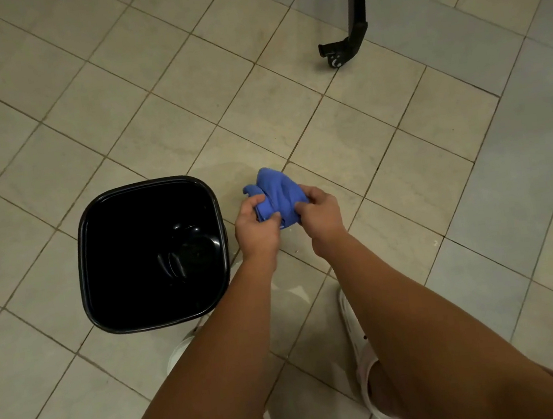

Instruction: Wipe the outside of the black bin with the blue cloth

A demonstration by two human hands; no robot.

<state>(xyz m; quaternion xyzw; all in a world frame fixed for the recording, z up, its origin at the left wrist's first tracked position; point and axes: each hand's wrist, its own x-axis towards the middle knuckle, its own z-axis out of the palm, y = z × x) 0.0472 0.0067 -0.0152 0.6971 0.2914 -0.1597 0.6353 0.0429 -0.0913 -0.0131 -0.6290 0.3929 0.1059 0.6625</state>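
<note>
The black bin (83, 265) stands upright on the tiled floor at the left, seen from above, with its dark inside showing. Just right of it, both my hands hold the bunched blue cloth (278, 190) in the air above the floor. My left hand (258, 227) grips the cloth's left part and my right hand (320, 216) grips its right part. Neither hand touches the bin; the cloth hangs a short way right of the bin's rim.
A black metal leg with a wheeled foot (349, 42) stands at the upper right. My feet in white slip-on shoes (358, 337) are on the beige tiles (116, 89) below my arms, close to the bin's near side.
</note>
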